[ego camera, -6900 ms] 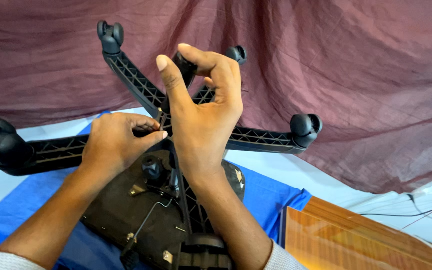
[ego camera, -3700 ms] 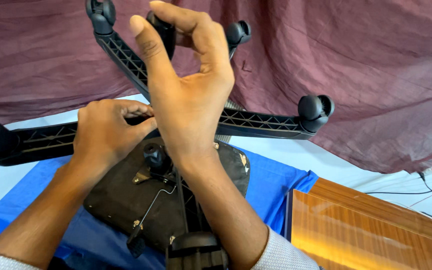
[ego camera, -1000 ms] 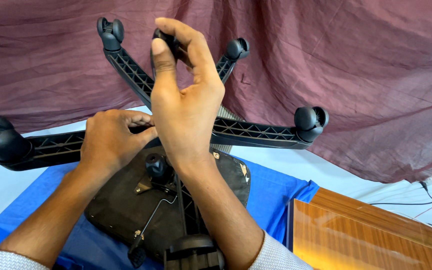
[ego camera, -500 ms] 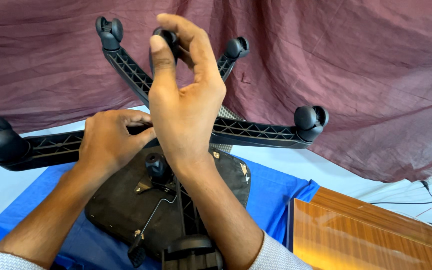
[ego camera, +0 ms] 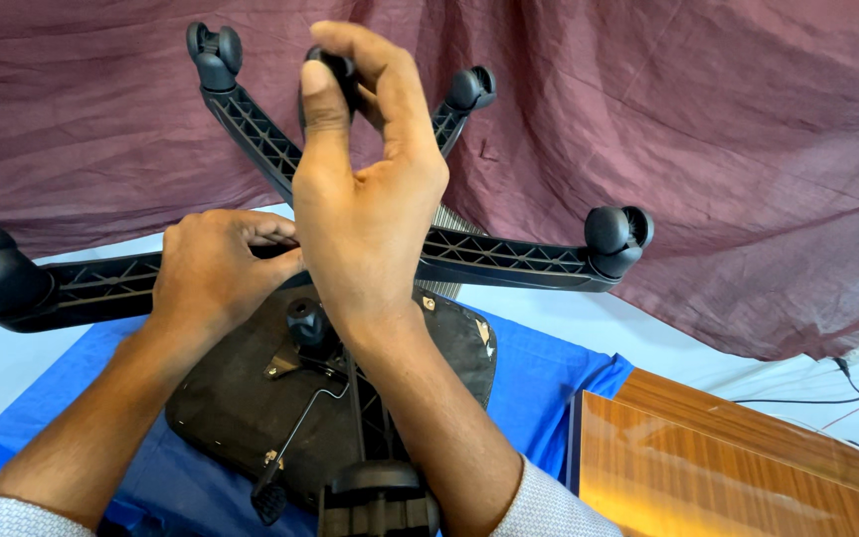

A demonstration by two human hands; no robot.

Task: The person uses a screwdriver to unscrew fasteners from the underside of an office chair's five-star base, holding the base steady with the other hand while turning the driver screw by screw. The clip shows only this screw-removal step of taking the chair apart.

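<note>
**Hands working on an upturned chair base**

The black five-armed chair base is standing wheels-up over the dark seat underside, which is lying on a blue cloth. The left hand is wrapping around one ribbed arm near the hub, fingers curled shut on it. The right hand is reaching up, thumb and fingers pinching a black caster. The base is looking stiff, bulky and fairly heavy; its ribbed arms are offering a firm grip, while the casters are probably swivelling loosely.
</note>
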